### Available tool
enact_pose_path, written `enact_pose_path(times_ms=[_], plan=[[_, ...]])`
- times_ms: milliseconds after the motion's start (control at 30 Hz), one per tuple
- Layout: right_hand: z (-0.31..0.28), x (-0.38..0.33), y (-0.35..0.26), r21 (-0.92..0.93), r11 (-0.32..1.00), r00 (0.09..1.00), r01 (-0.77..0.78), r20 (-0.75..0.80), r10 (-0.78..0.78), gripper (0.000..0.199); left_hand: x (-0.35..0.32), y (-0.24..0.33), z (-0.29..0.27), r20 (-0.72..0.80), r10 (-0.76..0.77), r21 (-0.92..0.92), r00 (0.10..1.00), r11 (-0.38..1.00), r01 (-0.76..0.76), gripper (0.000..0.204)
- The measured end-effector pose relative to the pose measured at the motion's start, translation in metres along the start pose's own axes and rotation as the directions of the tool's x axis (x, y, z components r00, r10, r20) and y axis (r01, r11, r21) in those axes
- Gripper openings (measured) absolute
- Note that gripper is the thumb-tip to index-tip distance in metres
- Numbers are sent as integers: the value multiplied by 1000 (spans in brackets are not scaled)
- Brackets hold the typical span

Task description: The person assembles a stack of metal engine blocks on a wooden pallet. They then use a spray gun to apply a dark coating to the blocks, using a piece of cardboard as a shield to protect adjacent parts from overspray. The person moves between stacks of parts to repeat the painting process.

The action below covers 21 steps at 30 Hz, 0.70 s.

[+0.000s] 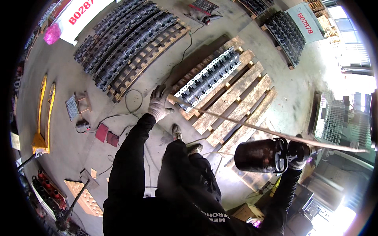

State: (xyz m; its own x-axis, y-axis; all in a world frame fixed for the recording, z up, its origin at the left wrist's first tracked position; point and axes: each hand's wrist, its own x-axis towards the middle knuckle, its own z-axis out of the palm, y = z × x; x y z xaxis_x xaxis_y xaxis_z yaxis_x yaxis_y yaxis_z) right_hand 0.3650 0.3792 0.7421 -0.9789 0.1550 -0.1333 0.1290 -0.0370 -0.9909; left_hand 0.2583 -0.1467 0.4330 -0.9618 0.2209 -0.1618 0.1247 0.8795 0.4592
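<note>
In the head view, I saw a long dark metal part [208, 80] with pale rims lying on a wooden pallet [228, 98]. It was near the pallet's upper left edge, and its long way ran along the planks, from the pallet's left corner up toward its top corner.

The left hand [158, 104] had a pale glove on. Its fingers were spread wide, and I saw nothing in them. It was just outside the pallet's left corner, beside the low end of the metal part. From that hand, the part went away up and to the right. So the left hand was much the nearer one, and the part's short end was what faced it.

The right hand [298, 155] was well apart from the part, out past the pallet's lower right edge. It seemed to be holding a big black can [254, 156] by its handle end, but its fingers were too dark for me to make out. The can lay on its side in my view.

A thin tan strip [323, 144] ran from near the left hand, across the pallet, to past the right hand. I could not tell if either hand touched it. Beyond the pallet's upper left edge, more dark parts [130, 43] lay in rows on another pallet.
</note>
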Motion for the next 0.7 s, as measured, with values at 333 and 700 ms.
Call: enact_pose_path(times_ms=[333, 700], plan=[[-17, 26, 9, -12, 1000, 999, -7, 35, 7, 62, -25, -56, 29, 216, -105, -514, 971, 833, 205, 30], [16, 105, 149, 129, 944, 922, -302, -214, 324, 44, 10, -68, 31, -252, -183, -302, 950, 948, 102, 32]])
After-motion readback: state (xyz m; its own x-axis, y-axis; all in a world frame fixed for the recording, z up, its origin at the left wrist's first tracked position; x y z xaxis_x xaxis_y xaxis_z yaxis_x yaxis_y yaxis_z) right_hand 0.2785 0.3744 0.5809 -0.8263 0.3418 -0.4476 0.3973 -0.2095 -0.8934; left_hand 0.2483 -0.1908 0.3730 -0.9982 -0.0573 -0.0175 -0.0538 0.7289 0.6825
